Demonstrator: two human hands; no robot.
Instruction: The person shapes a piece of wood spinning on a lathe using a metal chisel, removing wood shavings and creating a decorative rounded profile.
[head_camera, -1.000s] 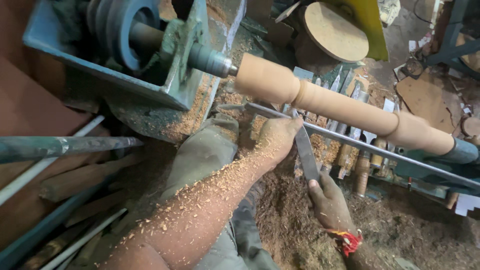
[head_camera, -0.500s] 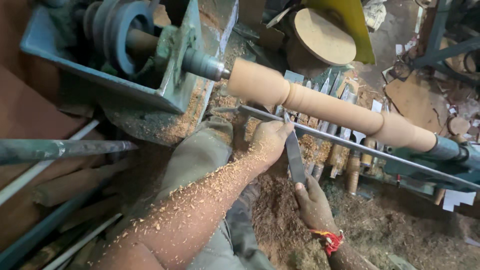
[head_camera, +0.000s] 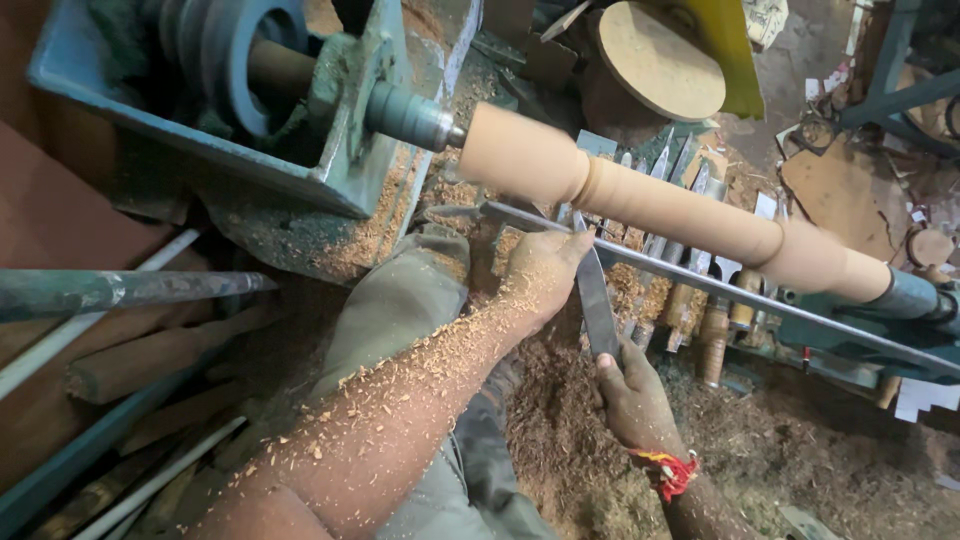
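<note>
Chisel across rail, before spindle

One head camera looks steeply down, close over the lathe and both forearms

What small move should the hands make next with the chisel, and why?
Probably slide the chisel slightly along the rest bar. Both the left hand and the right hand hold it, its tip at the spindle, which steps thicker at both ends.

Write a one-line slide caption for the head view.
Both hands, left hand and right hand, hold a flat chisel against a wooden spindle on a lathe.
</note>
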